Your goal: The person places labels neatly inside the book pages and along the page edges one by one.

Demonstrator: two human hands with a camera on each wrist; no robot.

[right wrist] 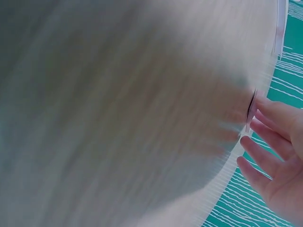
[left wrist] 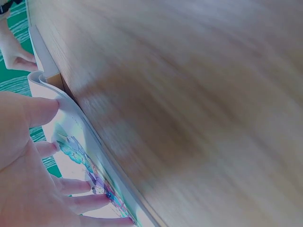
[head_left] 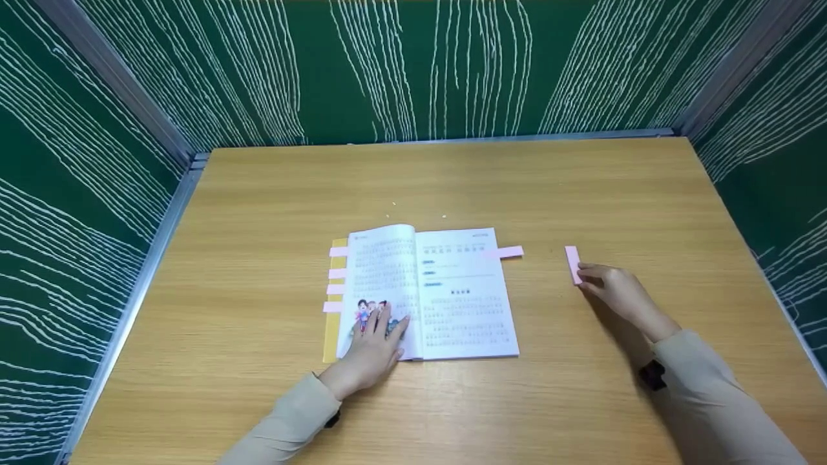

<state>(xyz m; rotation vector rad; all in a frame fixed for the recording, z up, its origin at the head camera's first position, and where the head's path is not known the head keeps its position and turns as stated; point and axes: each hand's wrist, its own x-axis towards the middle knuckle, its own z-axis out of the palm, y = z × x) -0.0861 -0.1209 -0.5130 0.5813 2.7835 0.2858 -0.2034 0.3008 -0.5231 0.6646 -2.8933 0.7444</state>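
Observation:
An open book (head_left: 465, 310) with printed text lies on the wooden table. My left hand (head_left: 371, 355) rests on its left page, fingers spread over a colourful cartoon picture of children (left wrist: 85, 163). One pink sticky tab (head_left: 512, 252) sticks out past the right page's edge. Several more pink tabs (head_left: 337, 274) project from the left edge, over a yellow cover (head_left: 331, 336). To the right of the book, my right hand (head_left: 617, 290) pinches the lower end of a narrow pink sticky-note pad (head_left: 572, 261) between thumb and fingers. The right wrist view shows this pad edge-on at the fingertips.
Tiny white scraps (head_left: 394, 204) lie on the table (head_left: 271, 194) beyond the book. Green walls (head_left: 413, 71) with white wavy lines enclose the table at the back and sides, with grey metal framing (head_left: 132, 284) along the edges.

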